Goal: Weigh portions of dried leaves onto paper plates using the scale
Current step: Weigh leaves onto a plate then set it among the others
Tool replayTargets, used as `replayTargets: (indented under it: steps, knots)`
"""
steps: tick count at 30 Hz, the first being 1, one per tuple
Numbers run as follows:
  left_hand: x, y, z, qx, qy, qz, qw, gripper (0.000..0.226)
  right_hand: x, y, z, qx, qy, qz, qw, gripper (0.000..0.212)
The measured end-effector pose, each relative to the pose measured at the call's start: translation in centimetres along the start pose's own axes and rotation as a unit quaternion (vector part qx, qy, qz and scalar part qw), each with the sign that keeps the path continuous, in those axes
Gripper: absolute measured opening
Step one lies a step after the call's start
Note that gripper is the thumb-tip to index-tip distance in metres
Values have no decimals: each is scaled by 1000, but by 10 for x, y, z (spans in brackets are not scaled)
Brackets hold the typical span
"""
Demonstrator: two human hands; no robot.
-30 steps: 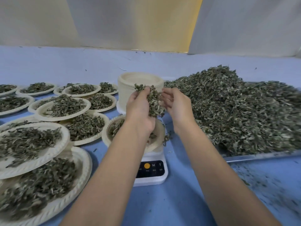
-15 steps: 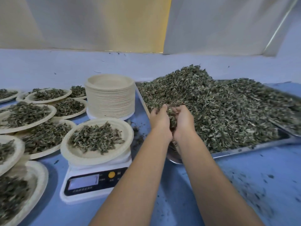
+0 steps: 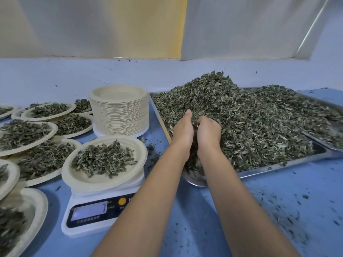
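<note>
The left hand point(image 3: 182, 132) and right hand point(image 3: 208, 134) touch, each grip curled round a bunch of dried leaves point(image 3: 259, 123). The leaves are heaped on the tray point(image 3: 278, 166) by the bench's point(image 3: 278, 210) right edge. Near the front edge, the scale point(image 3: 96, 219) carries a leafy paper plate point(image 3: 79, 180). Its screen point(image 3: 89, 211) seems to show 7, and the tiny writing below is too blurry to read.
</note>
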State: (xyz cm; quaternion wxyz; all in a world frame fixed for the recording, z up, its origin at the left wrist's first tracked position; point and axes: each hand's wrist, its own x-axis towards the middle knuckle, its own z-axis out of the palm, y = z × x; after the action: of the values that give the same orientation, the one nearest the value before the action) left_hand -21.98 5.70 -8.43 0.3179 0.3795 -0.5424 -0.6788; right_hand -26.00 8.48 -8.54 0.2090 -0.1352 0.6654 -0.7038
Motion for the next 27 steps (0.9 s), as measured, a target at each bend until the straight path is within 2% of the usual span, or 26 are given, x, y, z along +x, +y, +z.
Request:
replayTargets:
  steps: [3, 5, 8, 13, 17, 22, 25, 27]
  knots:
    - [-2, 1, -6, -12, -14, 15, 1000, 49, 1, 2, 2, 6, 12, -26, 1000, 14]
    - [-6, 2, -9, -24, -11, 19, 999, 43, 1, 3, 4, 15, 12, -46, 999, 20]
    - [-12, 5, -15, -35, -7, 11, 999, 22, -2, 5, 9, 11, 2, -72, 997, 29]
    - [-23, 14, -29, -44, -2, 59, 997, 29, -11, 4, 16, 17, -4, -126, 992, 37]
    - [-34, 24, -52, -48, 16, 104, 993, 30, -24, 0, 29, 58, -33, -147, 987, 28]
    - [-45, 39, -99, -35, 73, 116, 990, 32, -50, 3, 64, 58, -114, -108, 986, 19]
    - [-56, 50, -124, -107, 87, 90, 986, 23, -68, 9, 81, 29, -144, -96, 984, 22]
    - [-60, 52, -142, -114, 129, 119, 978, 24, -75, 11, 89, 16, -151, -107, 983, 21]
